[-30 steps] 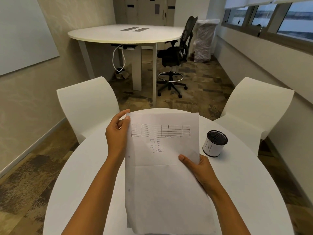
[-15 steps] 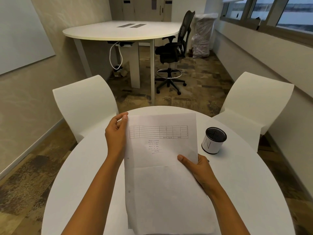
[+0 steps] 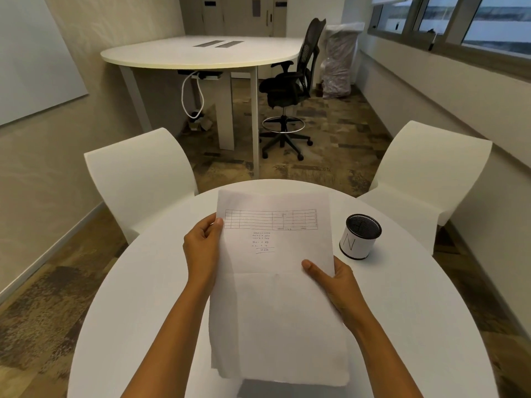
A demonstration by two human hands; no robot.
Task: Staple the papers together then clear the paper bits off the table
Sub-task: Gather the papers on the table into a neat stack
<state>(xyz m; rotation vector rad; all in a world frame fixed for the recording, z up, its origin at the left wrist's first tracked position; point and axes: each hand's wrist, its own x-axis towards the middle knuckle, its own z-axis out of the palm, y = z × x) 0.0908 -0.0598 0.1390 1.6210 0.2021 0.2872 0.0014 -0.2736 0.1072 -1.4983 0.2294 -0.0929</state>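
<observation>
I hold a stack of white papers (image 3: 275,297) above the round white table (image 3: 416,326). The top sheet has a ruled grid and handwritten figures near its upper end. My left hand (image 3: 202,248) grips the papers' left edge, thumb on top. My right hand (image 3: 334,282) grips the right edge lower down, thumb lying on the sheet. The papers' lower end hangs over the table's near side. No stapler and no paper bits are in view.
A black mesh cup (image 3: 360,239) with a white label marked N stands on the table to the right of the papers. Two white chairs (image 3: 140,179) (image 3: 425,173) flank the table's far side. Beyond are a larger table (image 3: 201,54) and a black office chair (image 3: 290,90).
The papers have sunk a little lower toward the table. My left hand has slid down the left edge from the top corner. My view has tilted slightly downward.
</observation>
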